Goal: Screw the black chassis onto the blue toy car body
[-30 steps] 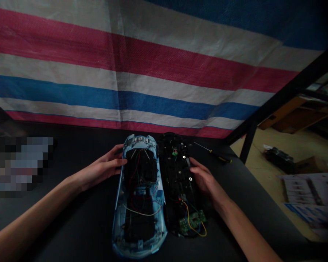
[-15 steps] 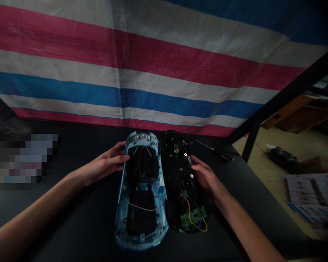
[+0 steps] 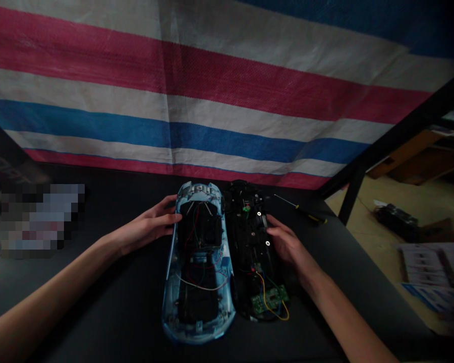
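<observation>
A light-blue toy car body shell [image 3: 227, 282] lies upside down on the dark table, its black inside and thin wires showing. Right beside it is a black car chassis [image 3: 249, 247], with a green circuit board [image 3: 270, 298] and a looped yellow wire at its near end. My left hand [image 3: 151, 224] grips the shell's left edge, thumb on the rim and fingers along the side. On the chassis's right edge rests my right hand [image 3: 287, 239], its fingers around the side and partly hidden.
A screwdriver [image 3: 306, 214] lies right of the chassis. A blurred-out item [image 3: 47, 217] is on the left of the table [image 3: 109, 297]. Striped sheeting [image 3: 196, 101] hangs behind. Beyond the right edge, boxes and papers [image 3: 431, 264] lie on the floor.
The whole view has shifted slightly, so things appear a little further right. Both hands keep their places on the shell and chassis.
</observation>
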`<state>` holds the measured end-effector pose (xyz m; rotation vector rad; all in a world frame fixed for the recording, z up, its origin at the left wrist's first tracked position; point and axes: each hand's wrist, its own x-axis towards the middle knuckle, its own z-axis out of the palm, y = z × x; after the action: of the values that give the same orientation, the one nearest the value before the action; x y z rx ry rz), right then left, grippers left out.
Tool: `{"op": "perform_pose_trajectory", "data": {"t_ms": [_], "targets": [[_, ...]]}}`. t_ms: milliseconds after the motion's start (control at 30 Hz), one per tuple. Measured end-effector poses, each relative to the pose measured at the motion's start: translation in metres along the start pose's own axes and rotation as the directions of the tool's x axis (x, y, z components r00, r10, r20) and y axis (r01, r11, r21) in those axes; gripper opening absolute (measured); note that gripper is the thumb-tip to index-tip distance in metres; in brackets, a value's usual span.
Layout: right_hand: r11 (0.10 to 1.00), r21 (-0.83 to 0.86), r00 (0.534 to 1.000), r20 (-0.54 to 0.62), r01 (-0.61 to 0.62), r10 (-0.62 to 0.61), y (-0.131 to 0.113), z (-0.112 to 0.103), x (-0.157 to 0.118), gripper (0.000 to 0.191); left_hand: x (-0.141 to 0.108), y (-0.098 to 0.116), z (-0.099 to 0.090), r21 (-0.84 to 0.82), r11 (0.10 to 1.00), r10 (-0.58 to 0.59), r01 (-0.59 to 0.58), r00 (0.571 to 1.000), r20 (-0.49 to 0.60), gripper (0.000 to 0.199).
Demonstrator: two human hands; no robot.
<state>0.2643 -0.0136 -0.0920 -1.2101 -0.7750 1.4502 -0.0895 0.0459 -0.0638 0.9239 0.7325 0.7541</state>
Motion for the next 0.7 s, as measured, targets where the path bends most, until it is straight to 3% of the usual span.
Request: {"op": "perform_pose_trajectory", "data": {"t_ms": [200, 467, 700], "targets": [[1.000, 0.020, 0.999, 0.048, -0.003, 0.002, 0.0001, -0.0006, 0.0017, 0.038, 0.0004, -0.0002, -0.0005, -0.002, 1.000, -0.010, 0.010, 1.000, 0.006, 0.048], [1.000, 0.002, 1.000, 0.004, 0.011, -0.011, -0.0002, 0.0002, -0.0003, 0.037, 0.0006, 0.0016, 0.0018, -0.004, 1.000, -0.021, 0.021, 1.000, -0.009, 0.047], [1.000, 0.002, 0.997, 0.071, -0.013, 0.013, 0.0017, -0.0040, 0.0026, 0.038, 0.0008, 0.0019, 0.0033, -0.018, 1.000, -0.003, 0.002, 1.000, -0.015, 0.047]]}}
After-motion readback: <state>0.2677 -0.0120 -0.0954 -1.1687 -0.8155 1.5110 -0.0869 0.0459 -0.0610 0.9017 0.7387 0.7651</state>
